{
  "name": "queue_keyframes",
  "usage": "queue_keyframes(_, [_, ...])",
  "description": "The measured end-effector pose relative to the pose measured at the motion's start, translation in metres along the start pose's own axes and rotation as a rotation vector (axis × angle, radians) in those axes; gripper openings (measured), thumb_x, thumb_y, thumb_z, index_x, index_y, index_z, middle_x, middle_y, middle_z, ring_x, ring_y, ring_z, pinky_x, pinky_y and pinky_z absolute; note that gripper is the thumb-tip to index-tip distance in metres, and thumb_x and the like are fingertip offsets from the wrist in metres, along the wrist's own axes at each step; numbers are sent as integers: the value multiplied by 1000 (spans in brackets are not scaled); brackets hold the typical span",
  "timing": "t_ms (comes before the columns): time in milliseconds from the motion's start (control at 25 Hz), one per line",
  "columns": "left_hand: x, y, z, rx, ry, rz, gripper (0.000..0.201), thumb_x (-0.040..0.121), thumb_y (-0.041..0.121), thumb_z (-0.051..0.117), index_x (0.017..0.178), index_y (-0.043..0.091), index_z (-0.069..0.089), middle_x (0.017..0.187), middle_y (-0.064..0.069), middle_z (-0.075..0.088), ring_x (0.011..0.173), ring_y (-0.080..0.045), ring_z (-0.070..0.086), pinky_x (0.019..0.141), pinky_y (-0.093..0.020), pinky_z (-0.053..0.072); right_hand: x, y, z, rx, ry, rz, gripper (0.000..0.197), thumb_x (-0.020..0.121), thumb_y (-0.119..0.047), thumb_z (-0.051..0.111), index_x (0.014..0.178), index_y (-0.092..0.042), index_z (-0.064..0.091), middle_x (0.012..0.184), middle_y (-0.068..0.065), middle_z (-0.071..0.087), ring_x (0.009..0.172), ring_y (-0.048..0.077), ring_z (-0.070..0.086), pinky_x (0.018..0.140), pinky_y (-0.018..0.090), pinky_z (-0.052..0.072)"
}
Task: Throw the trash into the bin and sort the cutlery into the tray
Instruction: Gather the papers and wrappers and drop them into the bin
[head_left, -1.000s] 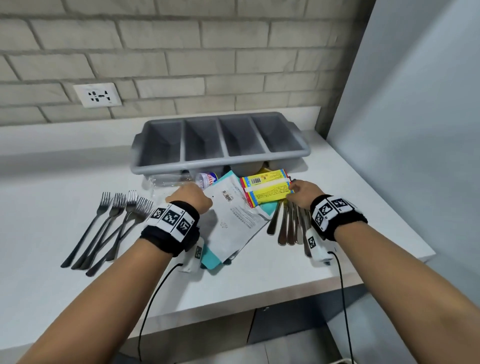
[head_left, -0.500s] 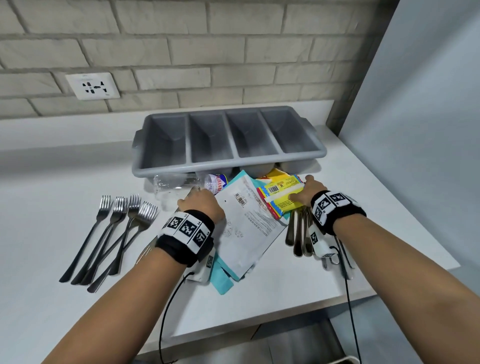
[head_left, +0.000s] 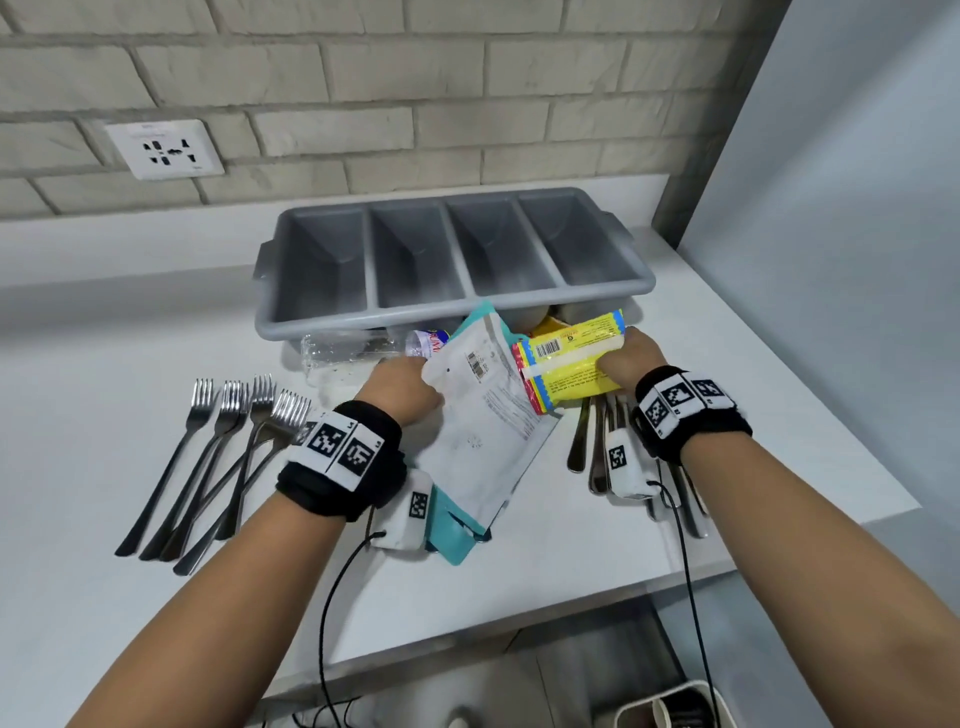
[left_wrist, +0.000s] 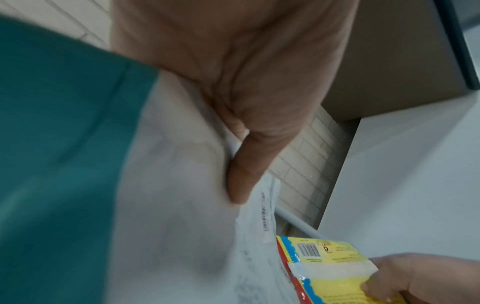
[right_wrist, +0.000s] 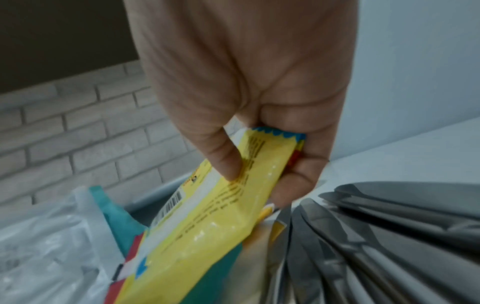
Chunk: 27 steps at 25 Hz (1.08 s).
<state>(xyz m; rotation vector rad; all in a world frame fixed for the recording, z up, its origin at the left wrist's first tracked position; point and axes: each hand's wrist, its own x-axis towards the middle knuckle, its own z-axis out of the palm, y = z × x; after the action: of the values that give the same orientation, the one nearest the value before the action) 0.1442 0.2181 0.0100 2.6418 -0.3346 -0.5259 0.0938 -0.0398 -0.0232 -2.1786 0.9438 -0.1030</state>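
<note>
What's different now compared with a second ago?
The left hand, which lay on the trash pile, now grips the white mailer bag and tilts it up. The right hand, then only touching the yellow wrapper, now pinches and lifts it. The forks, the grey tray and the plastic bottle lie as before.

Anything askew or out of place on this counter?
Yes: a crushed clear bottle lies on its side against the grey tray, and the forks overlap, handles crossed. All four tray compartments hold nothing.
</note>
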Motion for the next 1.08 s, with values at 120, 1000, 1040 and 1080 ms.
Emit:
queue_keyframes(120, [-17,5,-14,-137,21,48,45,87,14,59,131,12,51,129,-14,60,117,-30,56,98,-33,42,-14,9,-16,204,39,-8,26,82,2,43,106,-4,53,114,16,60,108,33,59,90,40,50])
queue_keyframes(1000, [-195,174,240,-328,-306,391,31,83,13,61,113,11,65,93,-2,66,82,-18,62,64,-12,44,-252,359,-114,983,609,324,22,69,-1,42,87,-12,50,78,0,56,55,10,59,35,16,46])
queue_keyframes(1040, [-196,174,249,-290,-299,405,29,84,12,61,112,9,66,92,-3,66,84,-16,60,64,-12,38,-258,371,-109,968,619,362,25,73,2,43,96,-6,51,78,0,55,52,4,60,36,14,46])
queue_keyframes(1080, [-200,175,265,-263,-327,424,28,85,10,60,111,9,67,93,-2,66,84,-14,58,65,-10,35,-269,390,-101,957,637,412,31,76,5,44,106,-2,52,78,1,55,50,0,60,38,12,46])
